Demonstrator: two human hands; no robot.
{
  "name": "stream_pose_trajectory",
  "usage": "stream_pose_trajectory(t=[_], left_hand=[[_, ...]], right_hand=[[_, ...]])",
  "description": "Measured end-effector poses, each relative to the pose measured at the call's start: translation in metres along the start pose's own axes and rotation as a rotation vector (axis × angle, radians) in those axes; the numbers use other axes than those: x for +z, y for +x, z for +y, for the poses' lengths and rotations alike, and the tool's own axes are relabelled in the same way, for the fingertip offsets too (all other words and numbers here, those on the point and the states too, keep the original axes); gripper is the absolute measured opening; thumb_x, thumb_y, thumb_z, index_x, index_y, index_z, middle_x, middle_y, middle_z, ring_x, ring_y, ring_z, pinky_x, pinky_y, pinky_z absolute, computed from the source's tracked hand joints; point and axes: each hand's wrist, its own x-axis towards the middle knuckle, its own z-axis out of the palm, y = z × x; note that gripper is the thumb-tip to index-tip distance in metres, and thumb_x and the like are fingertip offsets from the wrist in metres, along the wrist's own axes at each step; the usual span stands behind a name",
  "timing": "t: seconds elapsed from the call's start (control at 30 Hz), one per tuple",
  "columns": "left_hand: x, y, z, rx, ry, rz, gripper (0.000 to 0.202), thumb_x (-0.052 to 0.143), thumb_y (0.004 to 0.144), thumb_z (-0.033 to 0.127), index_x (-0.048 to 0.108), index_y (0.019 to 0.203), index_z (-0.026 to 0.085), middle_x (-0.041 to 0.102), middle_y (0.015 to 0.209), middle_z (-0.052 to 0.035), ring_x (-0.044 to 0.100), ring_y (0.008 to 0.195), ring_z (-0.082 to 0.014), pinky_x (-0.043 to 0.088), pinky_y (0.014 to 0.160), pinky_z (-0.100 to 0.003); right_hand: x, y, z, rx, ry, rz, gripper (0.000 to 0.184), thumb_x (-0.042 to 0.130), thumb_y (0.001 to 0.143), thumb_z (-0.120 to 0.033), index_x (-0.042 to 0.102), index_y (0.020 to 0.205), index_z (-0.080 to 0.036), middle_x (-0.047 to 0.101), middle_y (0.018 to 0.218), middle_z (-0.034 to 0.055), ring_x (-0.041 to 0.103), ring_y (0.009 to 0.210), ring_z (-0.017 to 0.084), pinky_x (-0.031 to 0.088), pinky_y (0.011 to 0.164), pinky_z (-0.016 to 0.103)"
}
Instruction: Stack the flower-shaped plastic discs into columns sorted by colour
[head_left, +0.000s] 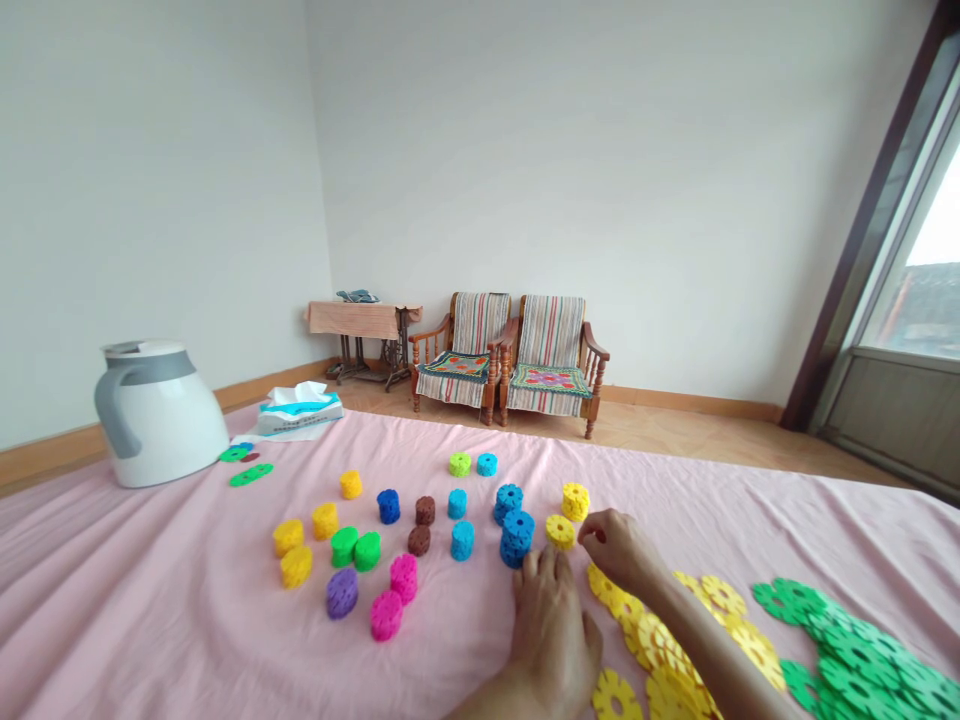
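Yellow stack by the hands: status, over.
Left hand open, flat on cloth, fingertips at near side of yellow stack. Right hand curled at its right side, grip unclear. Blue stack close alongside; loose yellow discs beside right forearm.

My left hand (553, 630) lies palm down with its back upward, its fingers (541, 572) stretched forward and loosely together. My right hand (616, 548) sits just ahead and to its right, knuckles up, fingers curled in toward the thumb. My bare right forearm (697, 648) slants back toward the lower right.
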Motion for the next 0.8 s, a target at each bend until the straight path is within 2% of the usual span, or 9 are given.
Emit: stream_pose_trajectory(t=[0.1,0.27,0.43,0.63,0.8], left_hand=[[-0.002,-0.001,0.002,-0.007,-0.004,0.005,0.066,0.046,0.068,0.014,0.04,0.133,0.009,0.037,0.14,-0.0105,0.025,0.128,-0.0313,0.013,0.11,-0.042],[-0.004,0.0,0.004,-0.021,0.004,0.007,0.069,0.046,0.065,0.012,0.04,0.134,0.009,0.039,0.139,-0.0104,0.028,0.126,-0.0309,0.015,0.109,-0.042],[0.0,-0.001,0.002,-0.014,0.013,0.016,0.066,0.046,0.068,0.014,0.04,0.133,0.006,0.037,0.139,-0.0125,0.024,0.128,-0.0313,0.013,0.109,-0.042],[0.004,-0.001,-0.001,0.024,0.042,0.068,0.058,0.046,0.069,0.014,0.047,0.126,0.009,0.047,0.128,-0.0117,0.033,0.119,-0.0291,0.021,0.106,-0.041],[-0.001,-0.002,0.002,0.086,-0.039,0.099,0.053,0.046,0.065,0.011,0.053,0.118,0.014,0.052,0.119,-0.0085,0.039,0.113,-0.025,0.027,0.102,-0.036]], right_hand=[[-0.004,-0.002,-0.001,0.007,-0.002,-0.018,0.025,0.044,0.071,-0.016,0.067,0.063,-0.018,0.066,0.062,0.0045,0.059,0.062,0.015,0.033,0.056,0.022],[-0.002,-0.001,0.0,0.045,-0.002,0.002,0.024,0.045,0.071,-0.016,0.069,0.067,-0.018,0.067,0.064,0.0043,0.06,0.065,0.015,0.034,0.057,0.021],[0.001,-0.001,0.003,0.013,0.012,0.007,0.027,0.043,0.071,-0.014,0.07,0.069,-0.018,0.069,0.067,0.0045,0.061,0.066,0.015,0.036,0.06,0.021],[0.002,0.001,0.005,0.007,0.039,-0.009,0.027,0.043,0.07,-0.015,0.07,0.067,-0.018,0.067,0.061,0.0032,0.059,0.062,0.014,0.035,0.058,0.021],[-0.005,-0.001,0.017,0.107,0.09,0.085,0.026,0.043,0.071,-0.018,0.07,0.071,-0.016,0.066,0.061,0.0031,0.059,0.06,0.014,0.036,0.056,0.021]])
